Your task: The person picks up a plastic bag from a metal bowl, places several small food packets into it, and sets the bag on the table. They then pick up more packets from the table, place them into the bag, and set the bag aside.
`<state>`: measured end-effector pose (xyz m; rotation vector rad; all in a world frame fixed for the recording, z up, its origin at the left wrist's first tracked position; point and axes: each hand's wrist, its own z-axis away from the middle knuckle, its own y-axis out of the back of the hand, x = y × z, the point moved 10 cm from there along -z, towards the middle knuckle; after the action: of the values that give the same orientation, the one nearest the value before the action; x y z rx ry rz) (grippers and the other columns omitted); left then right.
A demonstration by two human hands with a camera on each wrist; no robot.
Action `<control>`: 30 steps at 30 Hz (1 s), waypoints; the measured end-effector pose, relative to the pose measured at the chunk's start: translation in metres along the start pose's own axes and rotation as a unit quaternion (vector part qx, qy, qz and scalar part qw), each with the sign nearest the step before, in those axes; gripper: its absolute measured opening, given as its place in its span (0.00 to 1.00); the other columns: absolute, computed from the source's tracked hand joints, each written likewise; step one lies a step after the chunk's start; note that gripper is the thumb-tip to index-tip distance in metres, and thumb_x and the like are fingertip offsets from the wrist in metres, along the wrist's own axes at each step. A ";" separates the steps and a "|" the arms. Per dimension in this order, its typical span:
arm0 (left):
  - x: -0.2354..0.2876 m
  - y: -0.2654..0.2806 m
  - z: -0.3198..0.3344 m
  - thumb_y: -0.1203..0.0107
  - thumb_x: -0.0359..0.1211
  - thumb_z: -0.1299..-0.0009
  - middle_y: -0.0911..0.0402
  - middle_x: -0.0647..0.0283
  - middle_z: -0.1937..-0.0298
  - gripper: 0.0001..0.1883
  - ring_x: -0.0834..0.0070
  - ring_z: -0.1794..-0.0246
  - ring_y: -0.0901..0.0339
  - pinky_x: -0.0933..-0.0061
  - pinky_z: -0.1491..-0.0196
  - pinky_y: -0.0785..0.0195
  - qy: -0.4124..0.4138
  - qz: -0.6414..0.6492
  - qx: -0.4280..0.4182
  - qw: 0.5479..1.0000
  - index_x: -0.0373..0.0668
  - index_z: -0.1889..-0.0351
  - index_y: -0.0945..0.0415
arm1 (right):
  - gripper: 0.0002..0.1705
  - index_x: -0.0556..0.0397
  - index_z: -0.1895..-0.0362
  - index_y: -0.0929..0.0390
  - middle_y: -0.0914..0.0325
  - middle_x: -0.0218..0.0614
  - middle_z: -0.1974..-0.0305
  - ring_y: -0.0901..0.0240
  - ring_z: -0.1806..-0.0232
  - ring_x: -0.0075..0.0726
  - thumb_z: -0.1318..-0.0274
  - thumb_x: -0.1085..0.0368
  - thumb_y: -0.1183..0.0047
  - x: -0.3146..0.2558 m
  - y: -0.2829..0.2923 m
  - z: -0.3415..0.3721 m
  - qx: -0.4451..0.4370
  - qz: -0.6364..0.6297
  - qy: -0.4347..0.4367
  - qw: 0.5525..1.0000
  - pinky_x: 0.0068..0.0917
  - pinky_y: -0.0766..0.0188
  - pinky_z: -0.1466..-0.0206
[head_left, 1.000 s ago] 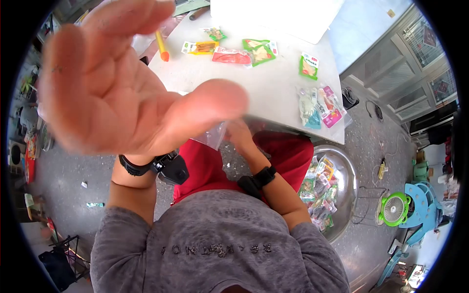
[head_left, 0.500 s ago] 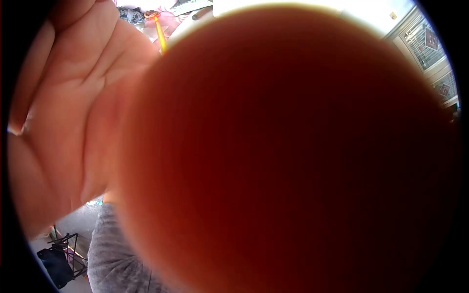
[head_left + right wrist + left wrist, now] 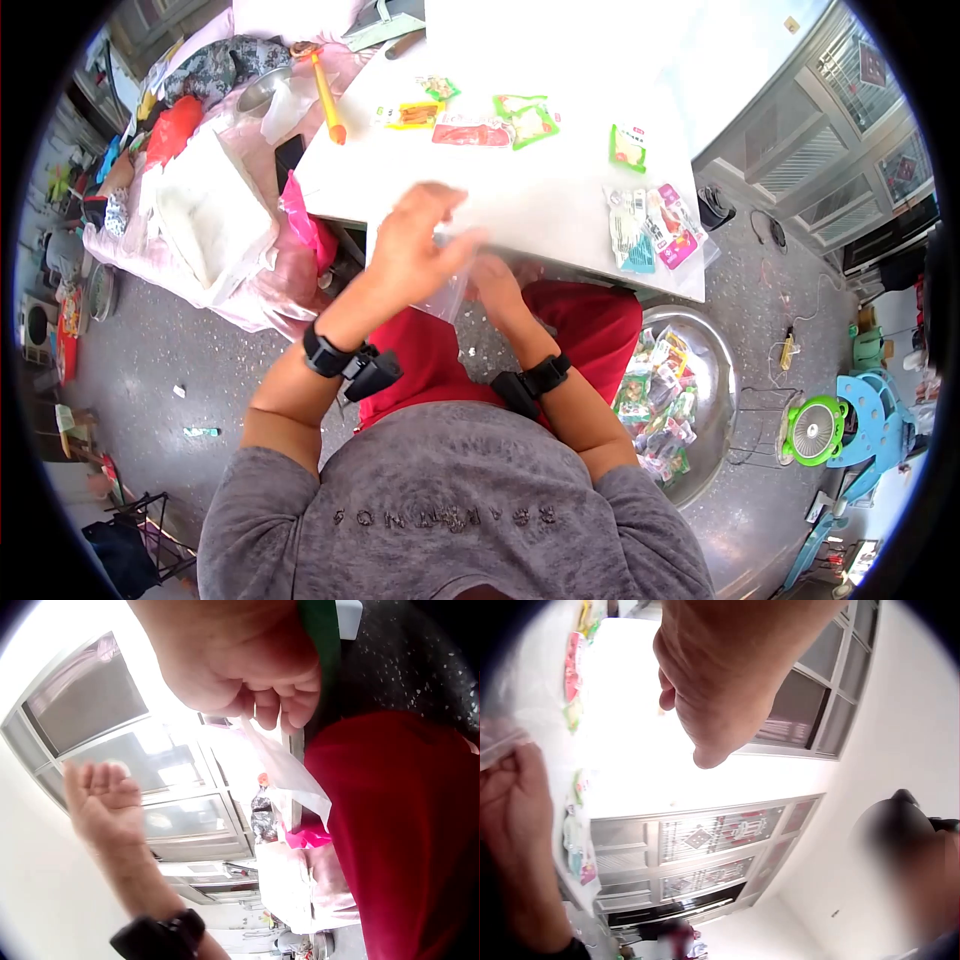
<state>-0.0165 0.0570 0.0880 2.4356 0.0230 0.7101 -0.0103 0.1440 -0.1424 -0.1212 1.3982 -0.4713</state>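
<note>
My right hand [image 3: 497, 288] pinches a clear plastic bag [image 3: 444, 297] at the table's front edge, just above my knees. In the right wrist view the bag [image 3: 281, 763] hangs from the curled fingers of that hand [image 3: 247, 667]. Raised beside it, my left hand [image 3: 415, 245] has loosely bent fingers and nothing in them; the right wrist view shows its palm [image 3: 111, 810]. Farther back on the white table [image 3: 560, 210] lie a red pack [image 3: 472, 132], a yellow pack [image 3: 415, 115] and green packs [image 3: 527, 121].
At the table's right edge are a green pack [image 3: 628, 148], a teal-white pack [image 3: 630, 232] and a pink pack [image 3: 676, 228]. A metal basin [image 3: 718, 375] of packs stands right of my legs. A yellow-orange stick [image 3: 327, 98] lies at the table's left edge.
My left hand, which covered much of the head view, has moved away from the camera and down beside my right hand. The right hand still holds the bag.
</note>
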 end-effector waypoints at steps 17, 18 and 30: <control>-0.100 -0.085 0.111 0.47 0.31 0.46 0.32 0.60 0.73 0.13 0.73 0.73 0.32 0.73 0.69 0.38 0.238 0.031 -0.143 0.960 0.36 0.65 0.33 | 0.08 0.58 0.74 0.31 0.35 0.28 0.77 0.39 0.75 0.20 0.49 0.66 0.59 0.006 -0.015 -0.008 -0.061 0.105 0.022 0.992 0.18 0.40 0.72; -0.102 -0.084 0.113 0.48 0.31 0.46 0.32 0.59 0.74 0.11 0.72 0.73 0.32 0.73 0.69 0.38 0.245 0.024 -0.143 0.958 0.36 0.66 0.33 | 0.08 0.58 0.74 0.31 0.35 0.28 0.78 0.39 0.75 0.19 0.50 0.66 0.59 0.006 -0.015 -0.009 -0.061 0.127 0.025 0.990 0.18 0.40 0.72; -0.159 -0.036 0.122 0.57 0.27 0.44 0.31 0.55 0.79 0.04 0.65 0.77 0.33 0.70 0.73 0.40 0.321 0.090 0.066 0.940 0.37 0.78 0.34 | 0.07 0.55 0.72 0.30 0.34 0.28 0.78 0.36 0.76 0.20 0.51 0.65 0.59 0.002 0.011 -0.017 0.068 0.029 0.019 0.997 0.17 0.36 0.73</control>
<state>-0.0872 -0.0071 -0.0926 2.2351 0.1102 1.6049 -0.0240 0.1564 -0.1512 0.0389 1.3977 -0.5217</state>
